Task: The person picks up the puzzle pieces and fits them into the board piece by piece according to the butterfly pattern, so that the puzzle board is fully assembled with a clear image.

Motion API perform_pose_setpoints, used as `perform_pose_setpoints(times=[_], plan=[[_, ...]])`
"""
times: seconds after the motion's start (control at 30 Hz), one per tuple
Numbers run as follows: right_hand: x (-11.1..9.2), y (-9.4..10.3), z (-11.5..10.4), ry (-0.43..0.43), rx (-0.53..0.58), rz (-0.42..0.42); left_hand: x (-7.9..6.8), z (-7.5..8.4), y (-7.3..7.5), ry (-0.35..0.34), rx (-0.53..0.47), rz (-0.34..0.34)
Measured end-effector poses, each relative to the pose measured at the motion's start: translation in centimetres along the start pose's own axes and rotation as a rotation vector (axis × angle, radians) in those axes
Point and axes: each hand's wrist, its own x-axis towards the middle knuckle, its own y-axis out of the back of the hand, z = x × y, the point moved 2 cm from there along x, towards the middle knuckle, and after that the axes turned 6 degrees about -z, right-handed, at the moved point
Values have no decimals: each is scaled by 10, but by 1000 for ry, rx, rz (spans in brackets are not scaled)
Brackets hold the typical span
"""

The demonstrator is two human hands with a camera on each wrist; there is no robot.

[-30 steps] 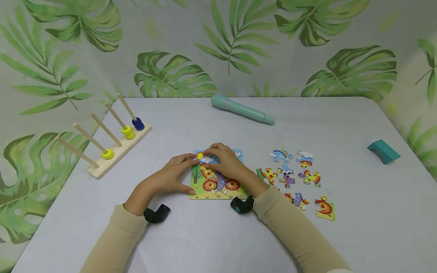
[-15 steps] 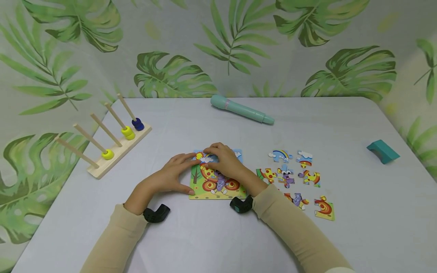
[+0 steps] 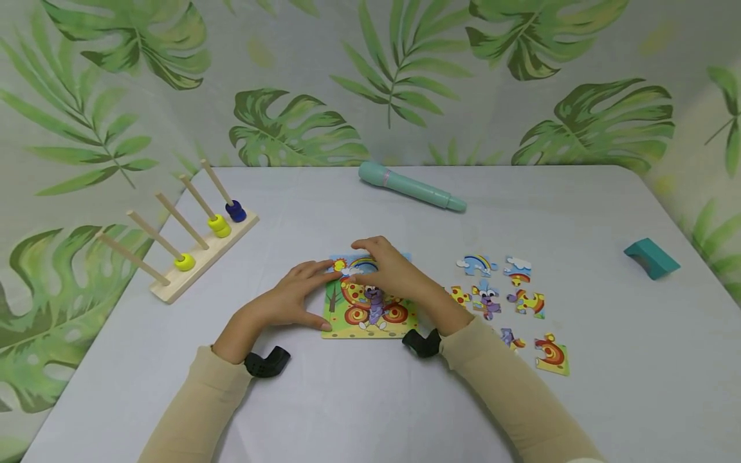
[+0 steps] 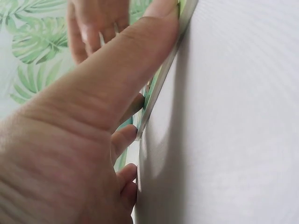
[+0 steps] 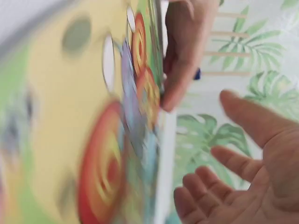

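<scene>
- White cloth was spread beneath everything in the head view, with a leaf-printed backdrop hung behind it.
- Near the middle of the cloth, a square butterfly puzzle was laid flat between the two hands.
- Its left edge was touched by the left hand, the thumb and fingers spread widely apart along that side.
- Over its upper right part, the right hand was held, thumb and forefinger parted.
- Loose jigsaw pieces were set out to the right: a rainbow piece, a cloud piece, a purple-faced piece and a red-spiral piece were shown among them, others being partly covered by the right arm.
- At the left, yellow and blue rings were threaded on a wooden peg abacus; a mint-green wand was placed at the back, and a teal arch block at the far right.
- From the left wrist, the puzzle's edge was seen to be touched by the left thumb and fingertips.
- From the right wrist, the right hand's fingers were seen spread and clear of the puzzle, nothing being pinched; the puzzle's nearer surface was blurred.
</scene>
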Motion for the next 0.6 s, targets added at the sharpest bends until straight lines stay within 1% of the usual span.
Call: perform_pose_setpoints(times=[0.07, 0.17, 0.23, 0.33, 0.4, 0.47, 0.6], plan=[[-9, 11, -4, 43, 7, 13, 0, -1, 0, 2, -1, -2], [-26, 28, -3, 115, 9, 69, 0, -1, 0, 7, -3, -7], [-38, 39, 0, 170, 0, 114, 0, -1, -1, 13, -6, -10], [-55, 53, 10, 227, -41, 187, 1, 0, -1, 17, -8, -10], [-66, 62, 18, 238, -71, 232, 0, 0, -1, 22, -8, -11], [-75, 69, 28, 232, -90, 276, 0, 0, -1, 25, -7, -13], [-88, 80, 50, 184, -72, 334, 0, 0, 0, 25, -6, -13]])
